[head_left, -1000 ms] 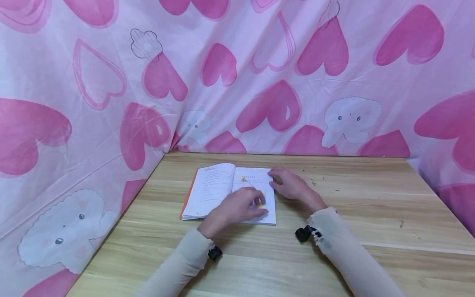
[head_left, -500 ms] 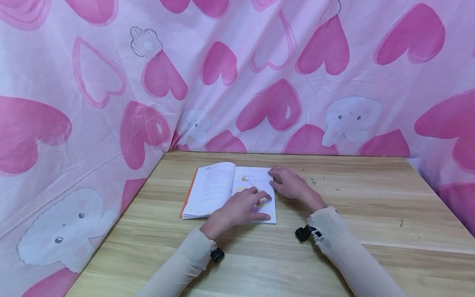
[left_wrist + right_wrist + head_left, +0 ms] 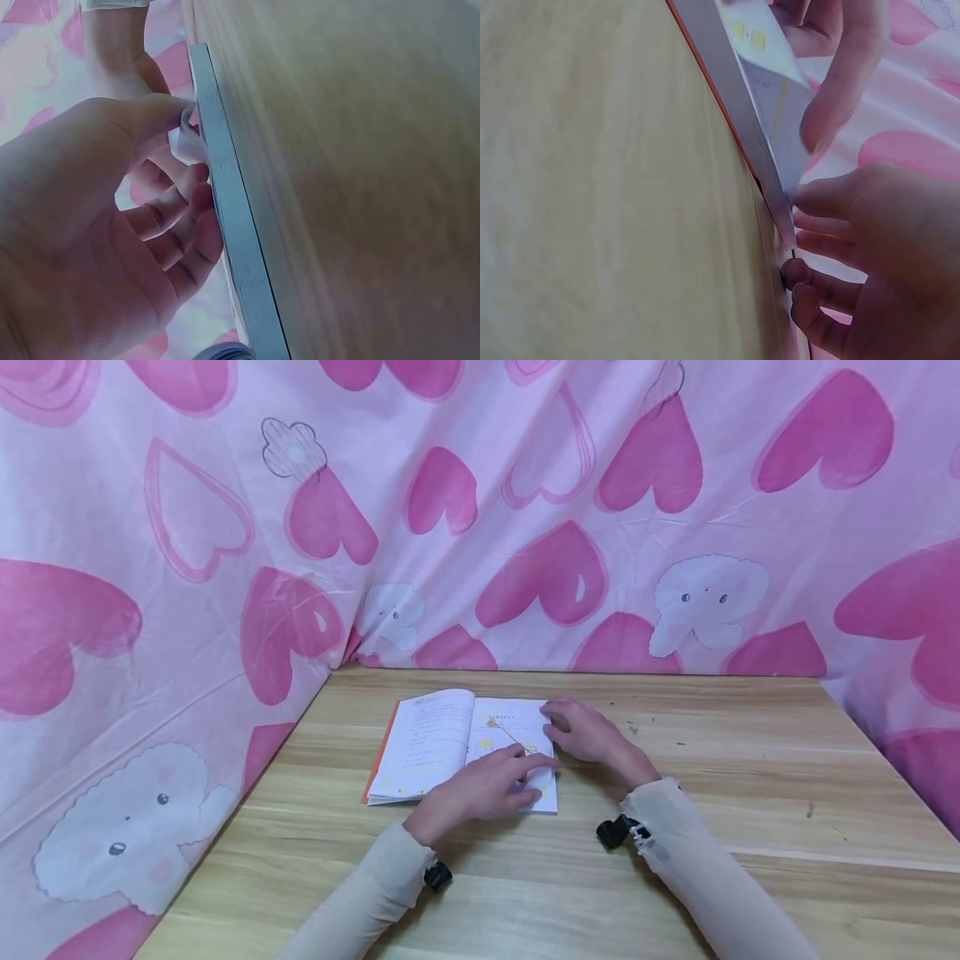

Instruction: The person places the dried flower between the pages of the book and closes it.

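An open book (image 3: pixel 431 743) with an orange cover edge lies on the wooden table, its pages printed with text and yellow pictures. Over the lower part of the right-hand page is my left hand (image 3: pixel 487 781), its index finger stretched to the page's right edge and its thumb apart, lower down. Beneath that hand a page (image 3: pixel 780 97) bows up off the stack in the right wrist view. The curled bit of paper (image 3: pixel 187 142) shows by the left thumb in the left wrist view. At the upper right corner, my right hand (image 3: pixel 592 731) holds the book's edge with bent fingers and thumb.
The wooden table (image 3: pixel 750 810) has a few small dark marks beyond the right hand. A pink cloth (image 3: pixel 540 568) with hearts and white puppy faces hangs behind and at the left. Both wrists carry small black cameras (image 3: pixel 615 832).
My left hand's index finger has straightened and reached right to the page's edge, from a bent pose over the page. The right hand and the book stay in place.
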`<state>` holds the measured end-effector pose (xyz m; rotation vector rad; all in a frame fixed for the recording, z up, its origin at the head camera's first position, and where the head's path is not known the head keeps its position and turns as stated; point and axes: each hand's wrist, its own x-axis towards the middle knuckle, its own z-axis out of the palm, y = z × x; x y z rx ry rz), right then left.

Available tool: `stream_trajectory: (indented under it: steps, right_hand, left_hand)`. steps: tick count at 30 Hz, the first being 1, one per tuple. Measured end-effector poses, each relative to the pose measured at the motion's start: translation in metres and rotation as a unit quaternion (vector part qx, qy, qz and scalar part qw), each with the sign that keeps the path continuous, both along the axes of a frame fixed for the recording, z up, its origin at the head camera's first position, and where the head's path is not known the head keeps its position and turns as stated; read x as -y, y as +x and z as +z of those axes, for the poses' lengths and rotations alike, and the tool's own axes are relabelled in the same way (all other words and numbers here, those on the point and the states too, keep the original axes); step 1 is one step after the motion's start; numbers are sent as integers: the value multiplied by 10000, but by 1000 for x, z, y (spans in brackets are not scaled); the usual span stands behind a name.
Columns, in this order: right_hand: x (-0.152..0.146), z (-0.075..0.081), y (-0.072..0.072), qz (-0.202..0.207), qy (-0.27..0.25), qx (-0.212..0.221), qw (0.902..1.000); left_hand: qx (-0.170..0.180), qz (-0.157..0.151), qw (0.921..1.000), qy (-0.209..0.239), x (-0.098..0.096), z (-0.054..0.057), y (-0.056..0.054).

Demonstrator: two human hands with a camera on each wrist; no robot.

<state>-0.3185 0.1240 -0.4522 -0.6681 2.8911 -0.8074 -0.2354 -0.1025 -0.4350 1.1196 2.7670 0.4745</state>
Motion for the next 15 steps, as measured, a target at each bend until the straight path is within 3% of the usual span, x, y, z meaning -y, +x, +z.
stream_trajectory:
  steps: [6,15]
  right_hand:
    - [-3,-2,0,-211,-189,0,9996]
    - [-4,-2,-1,-115,-145,57,9998]
  left_hand:
    - [5,46,9993,371,3,3,-3]
    - [-655,349,9911,1107,9,14,-11]
